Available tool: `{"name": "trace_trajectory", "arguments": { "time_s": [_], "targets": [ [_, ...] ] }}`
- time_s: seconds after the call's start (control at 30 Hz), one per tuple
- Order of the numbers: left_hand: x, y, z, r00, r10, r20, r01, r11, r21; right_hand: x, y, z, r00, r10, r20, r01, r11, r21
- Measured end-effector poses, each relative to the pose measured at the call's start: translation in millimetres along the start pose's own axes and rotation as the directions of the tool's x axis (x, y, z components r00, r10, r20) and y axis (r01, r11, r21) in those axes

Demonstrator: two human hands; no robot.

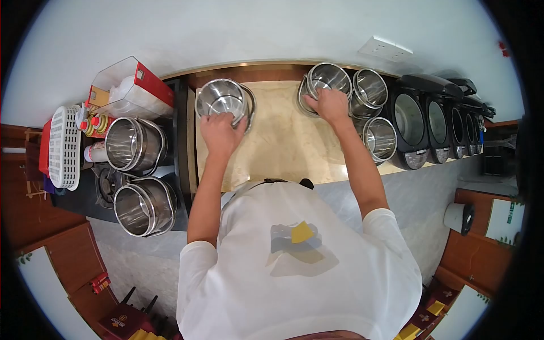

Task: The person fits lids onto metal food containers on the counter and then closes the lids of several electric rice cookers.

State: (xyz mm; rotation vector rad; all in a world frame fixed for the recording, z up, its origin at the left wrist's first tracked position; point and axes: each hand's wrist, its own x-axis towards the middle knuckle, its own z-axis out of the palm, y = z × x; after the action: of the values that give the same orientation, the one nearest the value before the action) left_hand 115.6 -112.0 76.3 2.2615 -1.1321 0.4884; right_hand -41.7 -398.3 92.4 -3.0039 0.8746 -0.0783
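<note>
My left hand (221,133) is closed on the near rim of a shiny stainless steel pot (218,93) at the left end of the counter. That pot has a bail handle hanging on its right side. My right hand (330,105) grips the near rim of another steel pot (327,73) farther right, its thumb outside and its fingers reaching over the edge. This second pot shows doubled rims; whether it is nested in another I cannot tell. Right beside it stand a steel pot (371,85) and, nearer me, a smaller-looking one (379,139).
Two more steel pots, one farther (126,144) and one nearer (134,209), sit around the black gas stove (105,184) at left. Behind them are a clear-sided box (122,93), spray cans (96,152) and a white basket (65,147). Several open-lidded black rice cookers (416,158) line the counter (272,147) at right.
</note>
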Motion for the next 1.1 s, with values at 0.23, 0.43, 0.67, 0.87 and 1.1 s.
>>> {"name": "trace_trajectory", "arguments": {
  "time_s": [0.23, 0.43, 0.67, 0.87, 1.1],
  "targets": [
    [-28.6, 52.9, -2.0, 0.991, 0.114, 0.066, -0.103, 0.984, -0.148, -11.0, -13.5, -21.6, 0.999, 0.038, 0.030, -0.041, 0.990, 0.135],
    [-50.7, 97.7, 1.7, 0.939, 0.289, 0.186, -0.222, 0.923, -0.314, -80.6, -56.1, -27.0, 0.765, -0.076, -0.639, 0.431, 0.798, 0.421],
    [-42.3, 120.9, 15.3, 0.782, 0.577, 0.236, -0.407, 0.760, -0.507, -140.5, -72.9, -15.5, 0.936, -0.075, -0.345, 0.287, 0.733, 0.617],
    [-29.4, 143.9, 50.1, 0.730, 0.675, 0.110, -0.521, 0.653, -0.550, -142.3, -43.1, -16.9, 0.972, 0.075, -0.222, 0.068, 0.816, 0.574],
    [-31.4, 161.4, 61.7, 0.705, 0.704, 0.082, -0.539, 0.607, -0.584, -146.5, -20.6, -21.5, 0.966, 0.102, -0.239, 0.046, 0.840, 0.541]
  ]
}}
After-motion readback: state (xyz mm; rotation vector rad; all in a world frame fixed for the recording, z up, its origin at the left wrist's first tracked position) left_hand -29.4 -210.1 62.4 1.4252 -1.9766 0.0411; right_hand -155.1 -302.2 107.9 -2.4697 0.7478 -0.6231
